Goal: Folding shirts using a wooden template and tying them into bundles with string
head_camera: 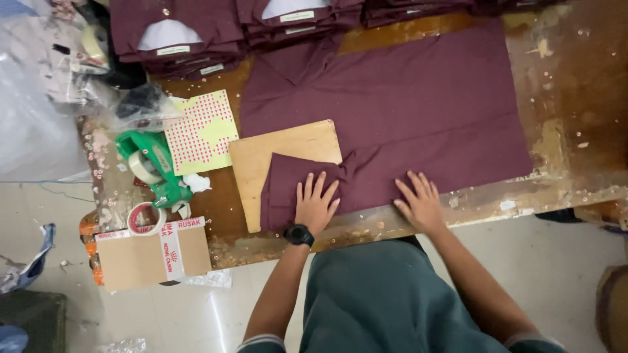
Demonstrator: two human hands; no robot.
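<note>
I see the left hand (314, 208) flat, fingers spread, pressing a folded flap of the maroon shirt (405, 111) over the wooden board (281, 153). Right hand (420, 204) is also flat and released on the hem, gripping nothing. Shirt spreads toward 12 to 1 o'clock, long axis left-right; left hand is nearer the fold. At 9 o'clock: green tape dispenser (154, 167), dotted sticker sheet (198, 131), taped cardboard box (152, 255). Folded shirts (176, 33) with white labels at 11.
</note>
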